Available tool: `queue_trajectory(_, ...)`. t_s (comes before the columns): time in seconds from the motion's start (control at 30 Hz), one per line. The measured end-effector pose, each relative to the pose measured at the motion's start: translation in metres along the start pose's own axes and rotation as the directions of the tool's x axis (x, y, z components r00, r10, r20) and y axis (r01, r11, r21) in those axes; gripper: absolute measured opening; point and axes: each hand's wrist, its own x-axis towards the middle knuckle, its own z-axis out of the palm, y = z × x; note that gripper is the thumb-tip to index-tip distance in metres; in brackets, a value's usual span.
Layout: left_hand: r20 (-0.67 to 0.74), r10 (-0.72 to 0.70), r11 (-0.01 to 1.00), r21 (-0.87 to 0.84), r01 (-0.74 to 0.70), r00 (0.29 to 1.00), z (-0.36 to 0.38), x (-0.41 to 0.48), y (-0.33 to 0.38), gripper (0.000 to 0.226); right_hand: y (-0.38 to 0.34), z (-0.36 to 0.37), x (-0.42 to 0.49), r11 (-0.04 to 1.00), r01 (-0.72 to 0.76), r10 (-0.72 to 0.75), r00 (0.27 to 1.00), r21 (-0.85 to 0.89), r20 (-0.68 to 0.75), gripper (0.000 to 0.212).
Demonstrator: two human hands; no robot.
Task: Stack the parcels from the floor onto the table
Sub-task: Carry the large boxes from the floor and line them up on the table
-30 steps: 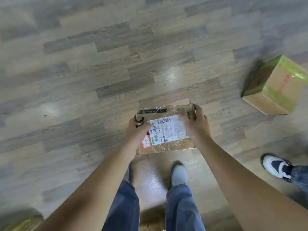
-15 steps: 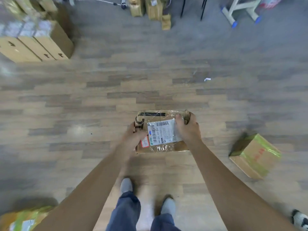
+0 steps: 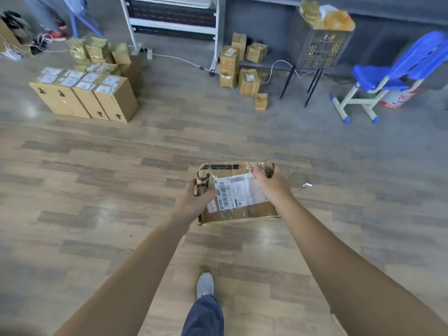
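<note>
Head view: your grey shoe [image 3: 205, 284] planted on the wood floor [image 3: 97, 214] | your left hand [image 3: 192, 201] grips the taped parcel [image 3: 240, 194] by its left edge, right hand [image 3: 274, 187] curled over the far right corner | parcel's up off the floor, label up | way back: carton stack [image 3: 97, 98] left, blue chair [image 3: 388, 76] right
</note>
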Motion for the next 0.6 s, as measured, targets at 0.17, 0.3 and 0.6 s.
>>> queue_trajectory(0.17,0.039,0.058,0.993,-0.110,-0.054,0.998,-0.020,0.062,0.047,0.055,-0.064,0.002,0.058,0.998,0.054,-0.054,0.998,-0.020,-0.009,0.028)
queue_trajectory(0.3,-0.004,0.070,0.983,-0.169,-0.069,0.998,-0.032,0.102,0.081,0.054,-0.101,0.007,0.099,0.998,0.061,-0.061,0.998,-0.013,0.000,0.028)
queue_trajectory(0.6,-0.182,0.065,0.987,-0.130,-0.089,0.981,-0.054,0.200,0.153,0.047,-0.176,0.029,0.214,0.999,0.049,-0.048,0.991,-0.002,0.126,0.032)
